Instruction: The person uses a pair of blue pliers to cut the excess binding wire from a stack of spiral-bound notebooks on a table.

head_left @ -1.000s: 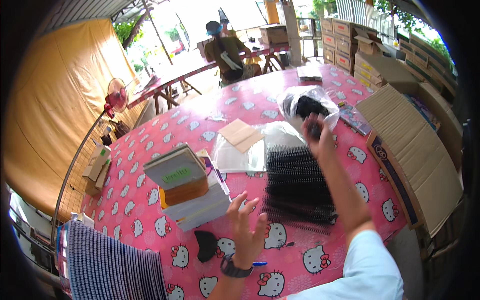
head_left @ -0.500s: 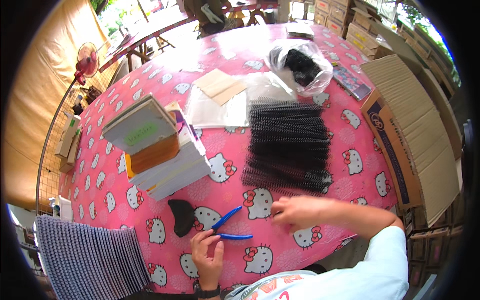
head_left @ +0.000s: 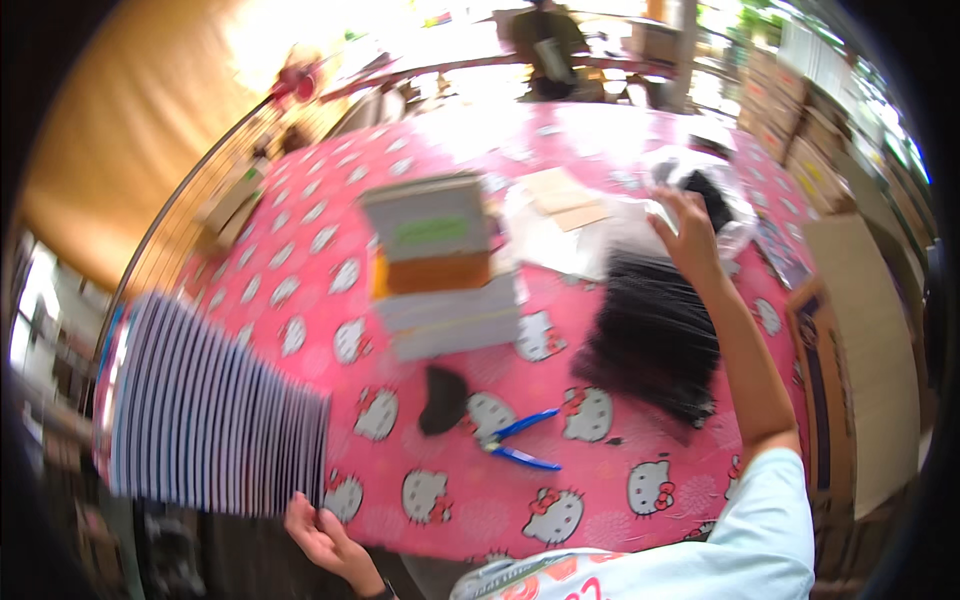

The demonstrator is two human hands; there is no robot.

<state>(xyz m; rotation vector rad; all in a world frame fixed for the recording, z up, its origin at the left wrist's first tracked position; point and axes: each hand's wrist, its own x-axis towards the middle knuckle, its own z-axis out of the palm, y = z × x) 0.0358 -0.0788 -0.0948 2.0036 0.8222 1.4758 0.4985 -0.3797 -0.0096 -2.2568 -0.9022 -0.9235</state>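
Note:
My right hand [head_left: 688,230] reaches over the far end of a pile of black spiral binding coils [head_left: 650,335], beside a clear plastic bag [head_left: 738,235] with black stuff in it. Its fingers are apart and blurred, with nothing visible in them. Low on the left, my left hand [head_left: 325,540] is open, palm partly up, at the near corner of a long row of notebooks [head_left: 220,420]. Blue-handled pliers [head_left: 525,455] lie on the pink tablecloth with their handles spread. A dark curved piece [head_left: 443,400] lies to their left.
A stack of books and paper [head_left: 445,320] stands mid-table, topped by a grey board. Behind it lie clear plastic sheets [head_left: 560,245] and brown card [head_left: 562,195]. An open cardboard box [head_left: 860,360] flanks the right edge. A person [head_left: 548,50] is at the far table.
My left hand has left the pliers and moved left to the notebooks. My right hand has swung up and away over the coils. The whole view has turned left.

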